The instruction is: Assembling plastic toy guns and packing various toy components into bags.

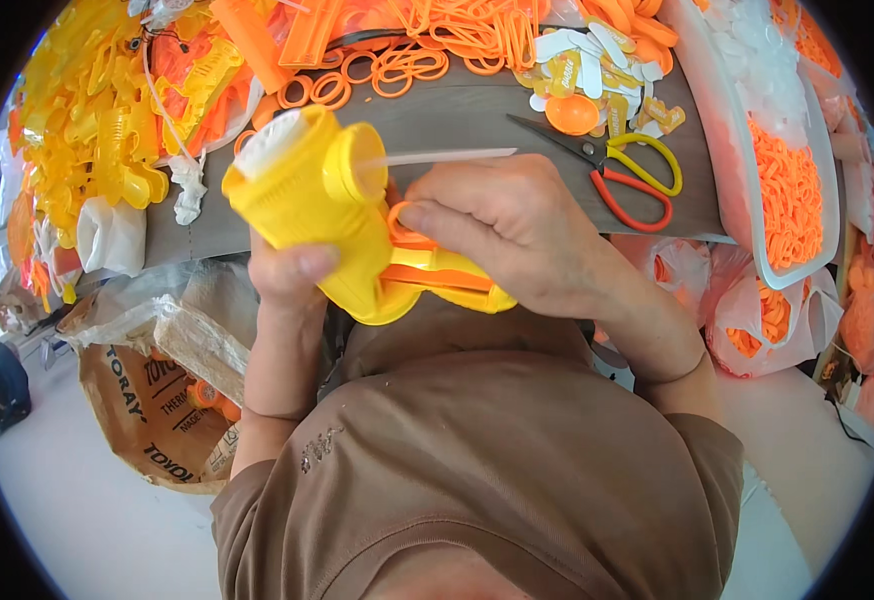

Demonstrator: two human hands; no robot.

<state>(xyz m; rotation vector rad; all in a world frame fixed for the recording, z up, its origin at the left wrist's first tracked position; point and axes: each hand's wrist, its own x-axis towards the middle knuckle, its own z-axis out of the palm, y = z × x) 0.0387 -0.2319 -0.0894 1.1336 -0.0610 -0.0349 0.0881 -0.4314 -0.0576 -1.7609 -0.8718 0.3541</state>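
My left hand (295, 272) is closed around a yellow plastic toy body (297, 205), tilted over my lap at the table's near edge. A round yellow cap-like part sticks out of its side, and a white piece (269, 142) fills its upper end. My right hand (522, 225) pinches an orange ring-shaped part (409, 224) against the body's right side. Below it runs an orange piece set in a yellow arm (447, 278). A thin pale strip (457, 156) points right from the round part; where it is held is hidden.
Scissors (637, 180) with red and yellow handles lie open on the grey table (437, 115). Orange rings (332, 90) and yellow parts (122, 130) are heaped behind and left. A white bin (732, 160) of orange links stands right; a paper sack (147, 420) sits lower left.
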